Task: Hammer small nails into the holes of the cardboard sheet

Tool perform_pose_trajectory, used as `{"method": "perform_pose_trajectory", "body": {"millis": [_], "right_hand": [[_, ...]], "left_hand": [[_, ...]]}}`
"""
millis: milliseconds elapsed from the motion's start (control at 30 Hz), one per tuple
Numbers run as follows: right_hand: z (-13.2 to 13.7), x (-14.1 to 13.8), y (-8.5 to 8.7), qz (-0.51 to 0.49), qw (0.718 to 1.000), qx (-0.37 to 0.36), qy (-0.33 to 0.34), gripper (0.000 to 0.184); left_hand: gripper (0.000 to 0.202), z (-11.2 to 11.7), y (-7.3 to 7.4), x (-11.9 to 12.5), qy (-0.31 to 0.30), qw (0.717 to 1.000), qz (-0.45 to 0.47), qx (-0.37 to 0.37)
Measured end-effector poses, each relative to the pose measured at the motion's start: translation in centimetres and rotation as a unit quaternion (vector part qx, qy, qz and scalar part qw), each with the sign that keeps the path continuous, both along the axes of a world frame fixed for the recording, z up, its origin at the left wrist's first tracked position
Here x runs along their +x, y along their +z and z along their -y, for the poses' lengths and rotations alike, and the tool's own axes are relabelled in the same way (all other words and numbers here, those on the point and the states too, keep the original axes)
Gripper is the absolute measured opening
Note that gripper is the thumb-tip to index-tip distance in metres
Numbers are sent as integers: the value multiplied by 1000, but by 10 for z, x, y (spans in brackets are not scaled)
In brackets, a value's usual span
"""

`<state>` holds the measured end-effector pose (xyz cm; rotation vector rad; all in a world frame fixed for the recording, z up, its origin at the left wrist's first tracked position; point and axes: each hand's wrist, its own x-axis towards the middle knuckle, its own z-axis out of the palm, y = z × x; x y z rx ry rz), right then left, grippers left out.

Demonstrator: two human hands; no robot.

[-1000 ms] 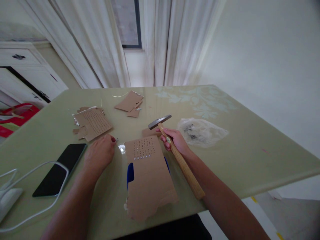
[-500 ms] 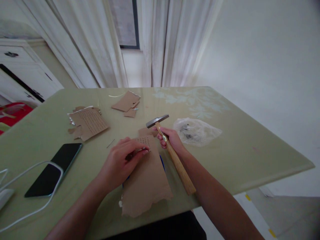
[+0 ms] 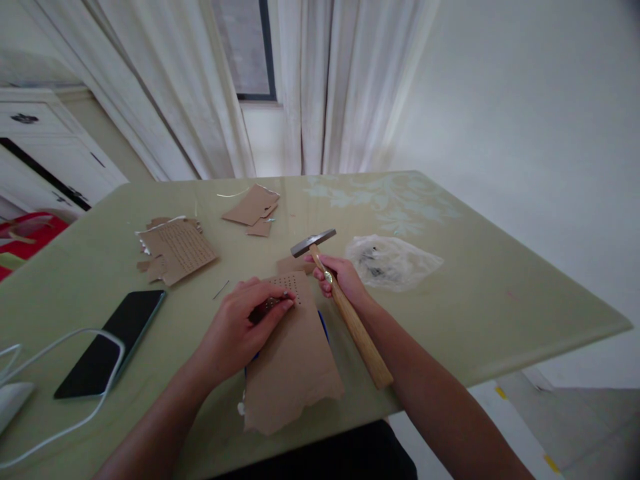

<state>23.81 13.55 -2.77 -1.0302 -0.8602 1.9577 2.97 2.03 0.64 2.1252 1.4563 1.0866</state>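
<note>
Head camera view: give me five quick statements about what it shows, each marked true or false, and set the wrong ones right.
1. The right hand holds the hammer. True.
2. The white cable passes across the phone in the view. True.
3. The left hand rests on the phone. False: it pinches a small metal piece over the holed cardboard.
4. The plastic bag lies left of the hammer. False: it lies to its right.
5. The bare table surface shows a pale leafy pattern. True.

Dark phone [image 3: 103, 353], white cable [image 3: 122, 345], curtains [image 3: 165, 80]
</note>
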Motion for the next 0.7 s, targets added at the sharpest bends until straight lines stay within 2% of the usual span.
{"method": "perform_pose_trajectory", "body": {"millis": [333, 500, 600, 700], "right_hand": [[2, 0, 2, 11, 1000, 14, 5, 28], [8, 3, 11, 62, 992, 105, 3, 36], [25, 16, 33, 110, 975, 193, 13, 37], [52, 36, 76, 185, 942, 271, 63, 33]], "left_hand": [[13, -1, 1, 1, -3, 1000, 1, 5], [15, -2, 1, 3, -12, 1000, 8, 20], [17, -5, -4, 3, -24, 999, 6, 25], [20, -8, -8, 3, -42, 999, 2, 28]]}}
